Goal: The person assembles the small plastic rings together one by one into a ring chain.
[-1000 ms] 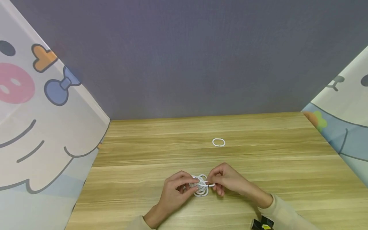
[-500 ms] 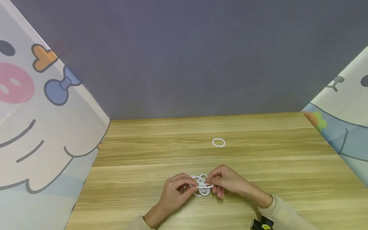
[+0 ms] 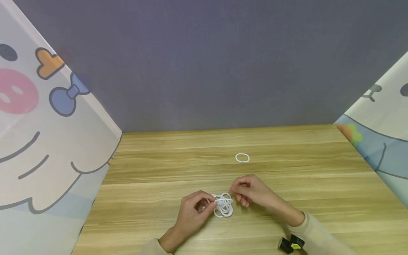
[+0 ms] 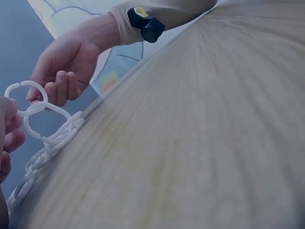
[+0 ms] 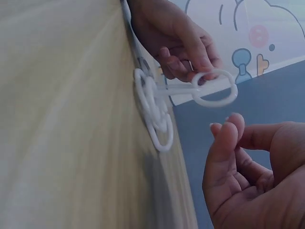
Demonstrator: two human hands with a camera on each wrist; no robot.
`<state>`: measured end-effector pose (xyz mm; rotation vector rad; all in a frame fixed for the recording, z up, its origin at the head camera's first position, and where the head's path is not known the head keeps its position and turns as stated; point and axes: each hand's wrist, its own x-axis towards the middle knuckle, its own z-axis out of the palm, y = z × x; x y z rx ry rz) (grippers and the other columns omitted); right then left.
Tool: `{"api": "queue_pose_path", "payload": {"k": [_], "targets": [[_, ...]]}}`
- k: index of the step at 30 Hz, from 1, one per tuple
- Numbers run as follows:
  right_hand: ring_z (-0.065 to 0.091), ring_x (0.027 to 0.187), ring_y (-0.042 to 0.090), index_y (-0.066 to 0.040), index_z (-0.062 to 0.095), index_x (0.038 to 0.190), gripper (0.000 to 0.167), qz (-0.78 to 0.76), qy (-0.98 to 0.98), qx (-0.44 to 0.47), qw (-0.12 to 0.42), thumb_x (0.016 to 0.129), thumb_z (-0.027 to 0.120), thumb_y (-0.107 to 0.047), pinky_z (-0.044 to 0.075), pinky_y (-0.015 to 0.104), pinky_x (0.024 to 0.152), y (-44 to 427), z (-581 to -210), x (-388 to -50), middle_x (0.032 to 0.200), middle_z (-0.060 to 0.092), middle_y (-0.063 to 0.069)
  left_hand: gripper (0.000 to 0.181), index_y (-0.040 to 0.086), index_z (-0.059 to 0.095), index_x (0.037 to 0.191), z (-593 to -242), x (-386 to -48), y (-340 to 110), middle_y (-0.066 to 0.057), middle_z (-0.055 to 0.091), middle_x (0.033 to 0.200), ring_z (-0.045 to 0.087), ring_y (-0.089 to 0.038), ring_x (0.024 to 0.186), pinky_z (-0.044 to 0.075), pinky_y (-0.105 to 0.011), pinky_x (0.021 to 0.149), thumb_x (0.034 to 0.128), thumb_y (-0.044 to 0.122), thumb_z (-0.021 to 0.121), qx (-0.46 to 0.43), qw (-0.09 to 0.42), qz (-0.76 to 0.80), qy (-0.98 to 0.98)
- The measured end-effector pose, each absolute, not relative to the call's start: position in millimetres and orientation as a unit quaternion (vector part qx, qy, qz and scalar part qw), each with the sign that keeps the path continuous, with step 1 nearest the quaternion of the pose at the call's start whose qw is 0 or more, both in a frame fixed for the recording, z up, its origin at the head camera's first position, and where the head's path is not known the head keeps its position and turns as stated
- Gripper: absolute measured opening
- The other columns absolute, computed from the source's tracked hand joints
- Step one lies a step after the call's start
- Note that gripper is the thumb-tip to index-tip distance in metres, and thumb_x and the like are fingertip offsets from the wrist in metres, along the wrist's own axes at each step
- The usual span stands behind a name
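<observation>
In the head view, my left hand (image 3: pixel 193 213) pinches a white oval plastic chain link (image 5: pixel 214 105) between thumb and fingertips, holding it above the table. From that link hangs a chain of several joined white links (image 5: pixel 157 107), piled loosely on the wood beside the left fingers. My right hand (image 3: pixel 253 192) is just to the right of the pile and slightly beyond it. Its fingers are loosely bent, with thumb and index tips close together, and nothing shows between them in the right wrist view. One separate white link (image 3: pixel 242 153) lies farther back on the table.
The wooden table (image 3: pixel 153 159) meets a grey panel (image 3: pixel 223 71) at its back edge. Printed cartoon panels (image 3: pixel 63 141) stand at left and right. A small black device (image 3: pixel 286 245) with a yellow mark sits at the right wrist.
My right hand has let go of the link and moved slightly up and away from the pile. The left hand keeps its pinch, and the held link has tilted. The separate link lies still.
</observation>
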<state>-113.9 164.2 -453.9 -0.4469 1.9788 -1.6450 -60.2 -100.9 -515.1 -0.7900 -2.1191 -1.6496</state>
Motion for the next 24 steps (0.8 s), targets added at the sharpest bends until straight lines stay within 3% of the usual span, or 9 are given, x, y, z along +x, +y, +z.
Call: {"api": "queue_pose_path", "payload": {"k": [14,24], "targets": [[0.057,0.059,0.007,0.017,0.07,0.113,0.024,-0.598,0.78,-0.134,0.127,0.111,0.066,-0.007,0.051,0.021,0.053,183.4,-455.1,-154.3,0.077,0.066,0.015,0.024,0.013,0.078,0.1,-515.1,-60.0,-99.0,-0.002,0.075,0.084,0.05,0.004,0.065,0.041,-0.012,0.049,0.0901,-0.007,0.086,-0.261,0.169,-0.59,-0.745],[0.058,0.059,0.009,0.016,0.071,0.118,0.022,-0.608,0.784,-0.1,0.08,0.108,0.069,-0.003,0.051,0.022,0.052,192.1,-465.5,-176.6,0.082,0.069,0.015,0.024,0.012,0.077,0.1,-515.1,-60.1,-99.7,-0.003,0.075,0.083,0.05,0.002,0.063,0.04,-0.012,0.048,0.0896,-0.007,0.087,-0.262,0.179,-0.587,-0.745]]}}
